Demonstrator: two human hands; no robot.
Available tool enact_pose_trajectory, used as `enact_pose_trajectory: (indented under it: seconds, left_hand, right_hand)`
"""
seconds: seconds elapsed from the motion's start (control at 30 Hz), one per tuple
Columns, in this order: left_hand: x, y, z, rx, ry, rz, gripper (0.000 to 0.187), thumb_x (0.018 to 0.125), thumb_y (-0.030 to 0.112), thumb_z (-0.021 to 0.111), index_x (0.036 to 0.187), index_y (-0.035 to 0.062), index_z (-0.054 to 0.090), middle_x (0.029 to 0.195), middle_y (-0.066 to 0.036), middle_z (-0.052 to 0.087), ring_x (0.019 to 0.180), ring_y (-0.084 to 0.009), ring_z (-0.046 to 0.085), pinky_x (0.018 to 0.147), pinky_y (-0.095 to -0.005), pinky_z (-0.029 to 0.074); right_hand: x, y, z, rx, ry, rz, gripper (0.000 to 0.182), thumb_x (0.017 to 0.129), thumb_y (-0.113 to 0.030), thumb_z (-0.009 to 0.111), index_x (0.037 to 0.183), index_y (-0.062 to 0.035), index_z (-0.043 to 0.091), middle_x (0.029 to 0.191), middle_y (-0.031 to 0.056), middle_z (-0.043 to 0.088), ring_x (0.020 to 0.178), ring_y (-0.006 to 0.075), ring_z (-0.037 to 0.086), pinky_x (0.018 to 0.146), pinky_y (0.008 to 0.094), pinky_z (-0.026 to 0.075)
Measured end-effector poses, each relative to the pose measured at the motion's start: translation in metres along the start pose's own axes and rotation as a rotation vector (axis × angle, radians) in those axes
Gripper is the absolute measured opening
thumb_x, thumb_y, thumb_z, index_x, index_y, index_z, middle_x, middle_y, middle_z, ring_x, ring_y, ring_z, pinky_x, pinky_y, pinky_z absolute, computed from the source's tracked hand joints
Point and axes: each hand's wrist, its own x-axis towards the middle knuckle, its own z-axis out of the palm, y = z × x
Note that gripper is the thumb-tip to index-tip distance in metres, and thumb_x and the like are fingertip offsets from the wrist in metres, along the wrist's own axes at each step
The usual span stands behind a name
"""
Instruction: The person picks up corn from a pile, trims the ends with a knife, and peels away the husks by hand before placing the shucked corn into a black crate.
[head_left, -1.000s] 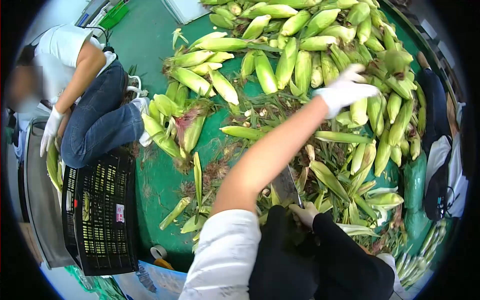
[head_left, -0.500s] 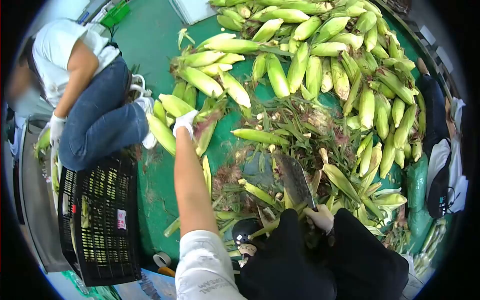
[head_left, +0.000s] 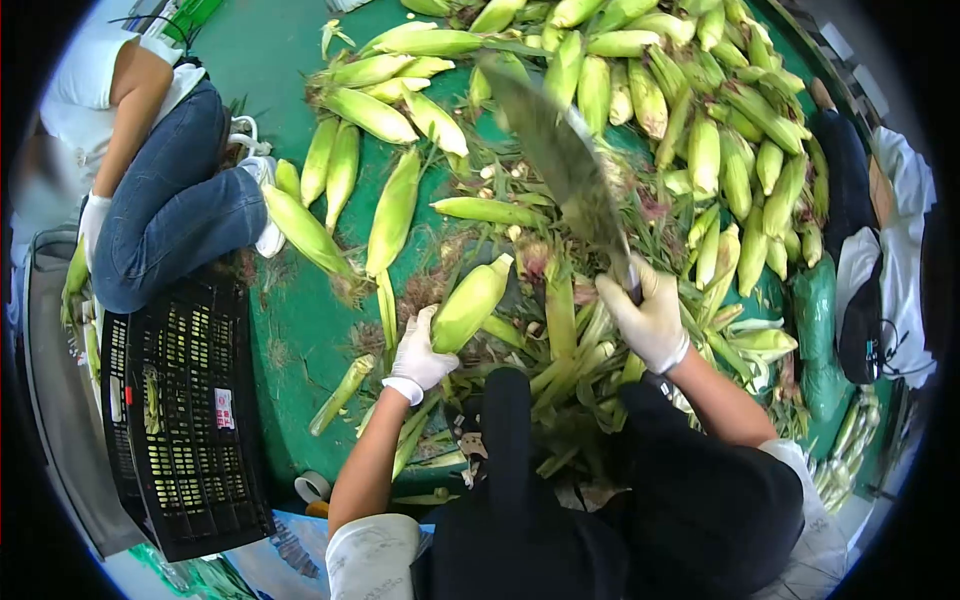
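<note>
An ear of corn [head_left: 473,303] in its green husk is gripped near its lower end by my left hand [head_left: 422,354], in a white glove, its trimmed pale tip pointing up and right. My right hand [head_left: 648,314], also gloved, is closed round the handle of a large, broad-bladed knife [head_left: 560,155]. The dark blade is raised, slanting up and left above the husk scraps, to the right of the held corn and apart from it. Another ear of corn [head_left: 395,212] lies on the green floor beyond my left hand.
A big heap of unhusked corn [head_left: 690,115] spreads at the back right. Leaf and silk scraps [head_left: 625,215] lie ahead. A person [head_left: 170,185] crouches at the left by a black plastic crate [head_left: 190,420]. A roll of tape [head_left: 312,487] sits near my left arm.
My left hand has come back from the farther ears toward me, bringing an ear of corn with it. My right hand has lifted the knife up from low among the scraps. The view has shifted slightly.
</note>
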Motion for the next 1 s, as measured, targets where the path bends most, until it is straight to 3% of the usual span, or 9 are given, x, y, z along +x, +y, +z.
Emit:
enact_pose_trajectory:
  seconds: [0.1, 0.2, 0.27, 0.33, 0.4, 0.47, 0.6, 0.77, 1.0]
  left_hand:
    - [-0.001, 0.010, 0.001, 0.039, -0.007, -0.024, 0.083, 0.061, 0.009, 0.074, 0.134, 0.0082, 0.036, 0.123, -0.026, 0.045, 0.102, -0.0437, 0.057, 0.089, -0.0451, 0.048]
    - [-0.004, 0.018, -0.002, 0.102, 0.012, -0.053, 0.080, 0.062, 0.008, 0.073, 0.134, 0.0089, 0.037, 0.120, -0.023, 0.043, 0.100, -0.0446, 0.057, 0.087, -0.0470, 0.048]
    - [-0.008, 0.022, -0.004, 0.142, -0.003, -0.111, 0.080, 0.062, 0.007, 0.073, 0.134, 0.0090, 0.037, 0.121, -0.023, 0.043, 0.099, -0.0444, 0.057, 0.086, -0.0474, 0.049]
    - [-0.013, 0.008, 0.000, 0.134, 0.068, -0.019, 0.080, 0.061, 0.006, 0.073, 0.133, 0.0067, 0.038, 0.117, -0.023, 0.047, 0.096, -0.0422, 0.059, 0.086, -0.0444, 0.050]
    - [-0.025, -0.007, 0.018, -0.072, 0.231, 0.015, 0.078, 0.062, 0.004, 0.071, 0.132, 0.0013, 0.037, 0.116, -0.021, 0.053, 0.093, -0.0350, 0.062, 0.086, -0.0414, 0.051]
    - [-0.033, 0.033, 0.032, -1.012, 0.144, -0.289, 0.072, 0.071, -0.003, 0.065, 0.136, -0.0038, 0.032, 0.117, -0.016, 0.055, 0.107, -0.0244, 0.056, 0.095, -0.0366, 0.045]
    - [-0.020, 0.111, 0.043, -0.921, -0.017, 0.033, 0.077, 0.075, 0.008, 0.068, 0.140, -0.0008, 0.029, 0.127, -0.019, 0.047, 0.117, -0.0270, 0.048, 0.102, -0.0409, 0.039]
    - [0.102, 0.081, 0.018, 0.616, 0.167, 0.298, 0.067, 0.065, 0.020, 0.070, 0.127, 0.0058, 0.047, 0.116, -0.015, 0.052, 0.114, -0.0315, 0.047, 0.097, -0.0464, 0.036]
    - [0.089, 0.064, 0.011, 0.609, 0.015, 0.203, 0.072, 0.061, 0.035, 0.078, 0.119, 0.0023, 0.051, 0.107, -0.017, 0.054, 0.103, -0.0323, 0.051, 0.088, -0.0411, 0.043]
  right_hand:
    - [0.008, -0.039, 0.001, 0.505, -0.007, 0.076, 0.015, 0.085, -0.011, 0.065, 0.079, -0.0042, 0.053, 0.059, 0.0003, 0.044, 0.054, 0.0066, 0.041, 0.050, 0.0258, 0.038]
    - [-0.011, 0.030, 0.041, 0.161, -0.048, -0.111, 0.019, 0.084, -0.017, 0.064, 0.089, -0.0002, 0.058, 0.061, 0.0105, 0.055, 0.052, 0.0205, 0.053, 0.054, 0.0322, 0.045]
    - [-0.033, 0.086, 0.071, -0.258, -0.464, 0.339, 0.032, 0.083, -0.029, 0.062, 0.089, 0.0026, 0.062, 0.068, 0.0197, 0.062, 0.061, 0.0326, 0.062, 0.062, 0.0396, 0.049]
    - [-0.048, 0.102, 0.065, -0.296, -0.410, 0.434, 0.040, 0.081, -0.035, 0.061, 0.080, 0.0051, 0.062, 0.062, 0.0141, 0.059, 0.061, 0.0222, 0.066, 0.057, 0.0380, 0.050]
    - [-0.049, 0.102, 0.052, -0.206, -0.404, 0.575, 0.040, 0.081, -0.036, 0.062, 0.078, 0.0046, 0.062, 0.060, 0.0130, 0.059, 0.058, 0.0220, 0.064, 0.055, 0.0378, 0.049]
    - [-0.049, 0.091, 0.044, -0.099, -0.376, 0.716, 0.041, 0.080, -0.037, 0.063, 0.075, 0.0041, 0.062, 0.059, 0.0118, 0.058, 0.054, 0.0218, 0.062, 0.054, 0.0375, 0.049]
    - [-0.058, 0.091, 0.034, -0.037, -0.428, 0.773, 0.041, 0.079, -0.037, 0.063, 0.078, 0.0045, 0.063, 0.062, 0.0131, 0.062, 0.061, 0.0243, 0.064, 0.061, 0.0364, 0.050]
    - [-0.066, 0.089, -0.005, 0.255, -0.337, 0.808, 0.034, 0.081, -0.030, 0.064, 0.080, 0.0036, 0.064, 0.062, 0.0035, 0.058, 0.053, 0.0138, 0.054, 0.052, 0.0317, 0.044]
    - [-0.055, 0.053, -0.030, 0.017, 0.126, 0.436, 0.026, 0.084, -0.022, 0.067, 0.076, 0.0000, 0.057, 0.051, 0.0089, 0.048, 0.042, 0.0133, 0.046, 0.045, 0.0313, 0.040]
